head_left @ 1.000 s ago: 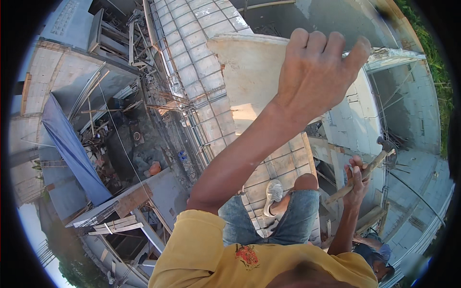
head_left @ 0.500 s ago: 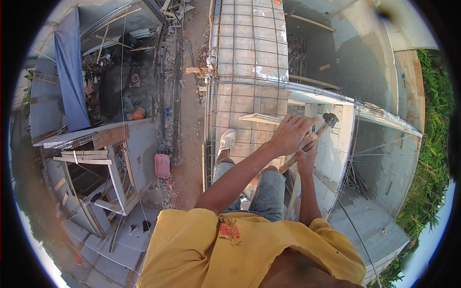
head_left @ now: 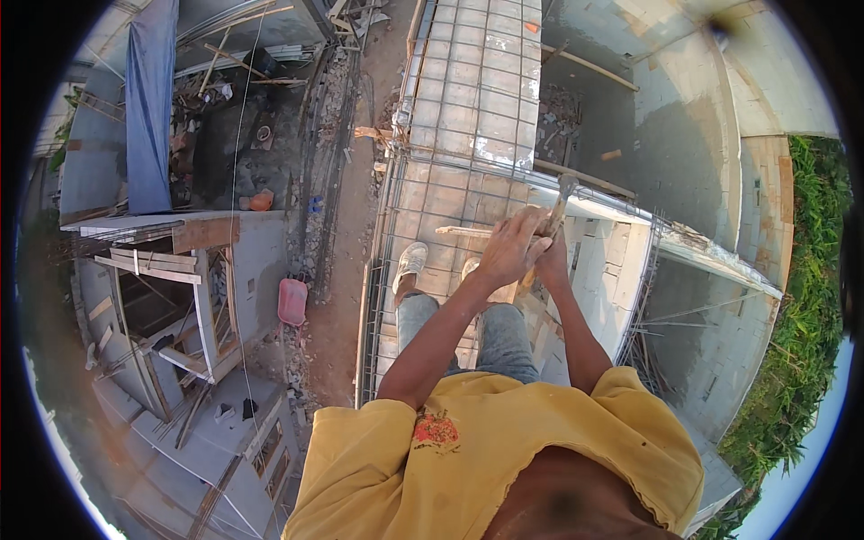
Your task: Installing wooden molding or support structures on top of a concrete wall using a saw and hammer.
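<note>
My right hand [head_left: 552, 263] is wrapped round the wooden handle of a hammer [head_left: 559, 214], whose dark metal head points away from me. Close against it on the left is my left hand [head_left: 513, 248], back upward and fingers bent together beside the handle. Whatever lies between those fingers is hidden. A pale wood strip [head_left: 463, 231] runs behind the left hand; I cannot tell whether the hand touches it. Both hands are above a rebar grid [head_left: 450, 193] on boards, where my shoes [head_left: 411, 258] stand.
A pale block wall [head_left: 621, 261] and a beam edge with thin bars [head_left: 702, 236] lie to the right. Left of the raised deck, the ground drops to a dirt path [head_left: 346, 270] with a pink tub [head_left: 292, 301]. A blue tarp [head_left: 149, 108] hangs far left.
Both hands and the hammer have moved left and closer together. The hammer's head now points more straight ahead rather than off to the right. My view has shifted slightly.
</note>
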Tool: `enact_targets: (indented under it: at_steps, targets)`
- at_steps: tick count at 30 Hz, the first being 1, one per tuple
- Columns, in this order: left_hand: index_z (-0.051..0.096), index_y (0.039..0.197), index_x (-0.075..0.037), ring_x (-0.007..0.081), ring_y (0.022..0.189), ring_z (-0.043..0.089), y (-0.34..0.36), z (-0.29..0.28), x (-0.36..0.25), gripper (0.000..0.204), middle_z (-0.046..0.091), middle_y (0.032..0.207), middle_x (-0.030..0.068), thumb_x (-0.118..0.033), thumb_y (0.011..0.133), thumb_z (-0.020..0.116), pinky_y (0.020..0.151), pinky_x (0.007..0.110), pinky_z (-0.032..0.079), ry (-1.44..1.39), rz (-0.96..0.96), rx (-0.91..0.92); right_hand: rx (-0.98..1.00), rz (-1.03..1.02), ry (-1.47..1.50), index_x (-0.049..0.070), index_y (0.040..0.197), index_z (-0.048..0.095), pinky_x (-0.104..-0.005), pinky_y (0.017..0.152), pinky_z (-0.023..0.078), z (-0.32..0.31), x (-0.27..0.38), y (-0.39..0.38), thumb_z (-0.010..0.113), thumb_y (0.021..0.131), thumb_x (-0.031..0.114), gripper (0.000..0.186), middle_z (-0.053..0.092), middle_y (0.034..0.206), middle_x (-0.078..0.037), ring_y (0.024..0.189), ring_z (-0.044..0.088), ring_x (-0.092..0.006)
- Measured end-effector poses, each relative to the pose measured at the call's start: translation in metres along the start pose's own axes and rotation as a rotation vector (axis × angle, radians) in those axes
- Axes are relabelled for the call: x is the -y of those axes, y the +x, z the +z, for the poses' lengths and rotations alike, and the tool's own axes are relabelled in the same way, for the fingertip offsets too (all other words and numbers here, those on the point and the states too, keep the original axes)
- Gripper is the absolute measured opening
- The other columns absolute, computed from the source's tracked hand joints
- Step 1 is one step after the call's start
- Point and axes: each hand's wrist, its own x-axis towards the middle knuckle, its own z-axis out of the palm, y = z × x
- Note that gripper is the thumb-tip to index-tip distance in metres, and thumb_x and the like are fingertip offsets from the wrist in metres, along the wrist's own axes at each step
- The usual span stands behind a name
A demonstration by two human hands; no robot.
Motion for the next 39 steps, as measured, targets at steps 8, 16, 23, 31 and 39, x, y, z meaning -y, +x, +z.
enact_targets:
  at_steps: [8, 16, 23, 31, 39]
  targets:
    - [0.037, 0.140, -0.012, 0.0373, 0.123, 0.042, -0.090, -0.083, 0.029, 0.073, 0.040, 0.138, 0.0156, -0.018, 0.077, 0.074, 0.102, 0.047, 0.035, 0.249, -0.234, -0.188, 0.383, -0.032, -0.280, -0.001, 0.111, 0.048, -0.0355, 0.086, 0.047, 0.011, 0.061, 0.016, 0.076, 0.078, 0.019, 0.048, 0.068, 0.105, -0.010, 0.100, 0.063, -0.0254]
    - [0.026, 0.145, -0.010, 0.0367, 0.130, 0.036, -0.149, -0.102, 0.059, 0.094, 0.032, 0.145, 0.0185, -0.015, 0.068, 0.080, 0.108, 0.047, 0.031, 0.384, -0.572, -0.444, 0.506, -0.357, -0.519, 0.000, 0.118, 0.047, -0.0429, 0.073, 0.049, 0.075, 0.112, 0.026, 0.070, 0.084, 0.029, 0.050, 0.064, 0.092, -0.019, 0.088, 0.063, -0.0359]
    - [0.022, 0.147, -0.007, 0.0359, 0.133, 0.034, -0.195, -0.114, 0.105, 0.100, 0.036, 0.145, 0.0186, -0.019, 0.068, 0.082, 0.112, 0.044, 0.028, 0.120, -0.749, -0.301, 0.419, -0.472, -0.457, 0.001, 0.108, 0.051, -0.0349, 0.075, 0.050, 0.054, 0.229, 0.040, 0.076, 0.081, 0.028, 0.045, 0.066, 0.093, -0.015, 0.086, 0.064, -0.0256]
    - [0.032, 0.144, -0.010, 0.0338, 0.129, 0.043, -0.136, -0.179, 0.120, 0.093, 0.045, 0.140, 0.0150, -0.024, 0.068, 0.083, 0.111, 0.043, 0.031, 0.149, -0.686, -0.413, 0.671, -0.357, 0.284, 0.007, 0.099, 0.041, -0.0300, 0.083, 0.050, -0.008, 0.294, 0.109, 0.078, 0.078, 0.011, 0.043, 0.067, 0.095, -0.014, 0.092, 0.063, -0.0153]
    - [0.066, 0.110, -0.014, 0.0287, 0.095, 0.062, -0.082, -0.195, 0.089, 0.036, 0.066, 0.106, 0.0049, -0.037, 0.081, 0.068, 0.087, 0.041, 0.043, 0.369, -0.655, -0.164, 0.706, -0.338, 0.396, 0.006, 0.101, 0.039, -0.0317, 0.086, 0.053, -0.016, 0.288, 0.191, 0.071, 0.085, 0.008, 0.035, 0.061, 0.112, -0.019, 0.104, 0.060, -0.0193]
